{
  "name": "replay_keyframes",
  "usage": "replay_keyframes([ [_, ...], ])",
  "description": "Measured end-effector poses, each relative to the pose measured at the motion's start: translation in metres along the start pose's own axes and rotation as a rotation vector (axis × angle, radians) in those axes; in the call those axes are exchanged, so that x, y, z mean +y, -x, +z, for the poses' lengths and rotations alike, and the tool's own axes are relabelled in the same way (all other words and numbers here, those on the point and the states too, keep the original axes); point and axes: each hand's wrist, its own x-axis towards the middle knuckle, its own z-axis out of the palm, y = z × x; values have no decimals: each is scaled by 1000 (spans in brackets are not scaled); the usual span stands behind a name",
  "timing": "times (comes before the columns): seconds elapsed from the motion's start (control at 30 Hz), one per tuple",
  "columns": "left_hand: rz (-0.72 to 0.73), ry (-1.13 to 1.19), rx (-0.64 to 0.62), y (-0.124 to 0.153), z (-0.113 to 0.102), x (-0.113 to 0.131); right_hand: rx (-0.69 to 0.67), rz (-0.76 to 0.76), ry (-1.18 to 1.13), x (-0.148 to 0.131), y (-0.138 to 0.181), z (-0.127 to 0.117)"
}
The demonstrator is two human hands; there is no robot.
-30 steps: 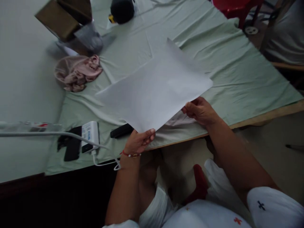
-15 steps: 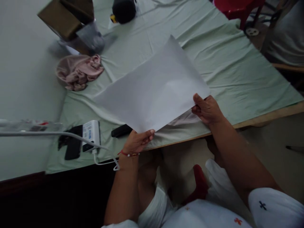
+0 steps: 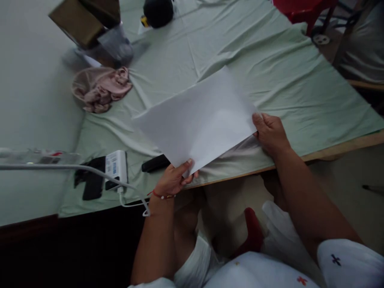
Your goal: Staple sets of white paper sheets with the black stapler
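Note:
A blank white sheet of paper (image 3: 199,120) is held over the front part of the green-covered table. My left hand (image 3: 174,178) pinches its near left corner, thumb on top and fingers beneath. At the near right corner my right hand (image 3: 271,132) grips the edge, with the thumb on the upper face. The far edge of the sheet points away from me; whether it touches the cloth I cannot tell. Just beyond my left wrist, a black oblong object (image 3: 155,163) lies partly behind the paper.
A white power adapter (image 3: 117,166) with a cable (image 3: 90,170) and a black phone-like object (image 3: 93,184) lie at left. Behind them sit a pink cloth (image 3: 111,86) and a brown box (image 3: 76,22). A black case (image 3: 158,12) stands far back; a red chair (image 3: 303,10) is beyond the table.
The paper's far edge has come down and nearer to me, so the sheet looks flatter. My right hand has moved slightly to the right; my left hand stays at its corner.

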Motion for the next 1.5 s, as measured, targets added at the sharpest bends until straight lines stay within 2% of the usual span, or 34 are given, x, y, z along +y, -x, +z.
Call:
replay_keyframes([
  [0.07,2,13,38,-1,-2,-1,-38,-41,52,-1,1,-4],
  [0.2,22,21,102,-1,-7,0,-167,26,-15,-2,1,-10],
  [0.4,16,11,83,1,-7,2,-187,72,75,1,-1,-15],
  [0.53,15,-5,78,2,-11,1,-261,141,94,4,-2,-22],
  [0.77,-66,-88,-51,6,-15,-2,-284,352,-181,-2,0,-30],
  [0.9,-116,-131,-100,9,-13,-2,-307,480,-192,-1,3,-31],
  [1.03,-87,-110,-87,6,-14,-1,-361,449,-117,1,4,-30],
  [1.23,14,-9,-25,0,-19,-1,-297,369,-51,3,4,-25],
  [1.33,24,34,-7,3,-21,-3,-316,345,-50,6,3,-24],
  [1.5,-3,54,-18,11,-22,-2,-360,396,-43,7,2,-22],
])
